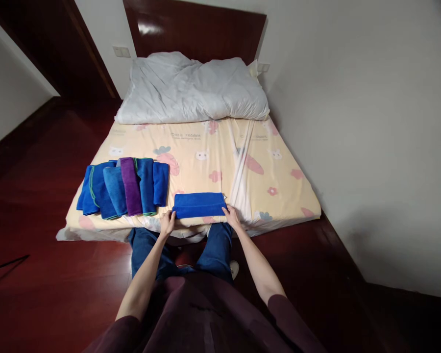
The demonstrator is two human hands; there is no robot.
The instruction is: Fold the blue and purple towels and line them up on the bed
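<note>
A blue towel (199, 205) lies folded into a flat strip near the front edge of the bed, with a crease running along its length. At its left end, my left hand (167, 223) pinches the near corner between thumb and fingers. My right hand (232, 216) grips the opposite end the same way. To the left, several folded towels overlap in a row, mostly blue, with a purple towel (131, 186) among them. Green edging shows on some of the blue ones.
The bed (279, 171) has a yellow sheet with rabbit and carrot prints, wrinkled at right of centre. A bunched grey-white quilt (194, 90) lies against the dark wooden headboard (198, 29). A wall (371, 122) runs along the right; reddish floor (40, 196) lies left.
</note>
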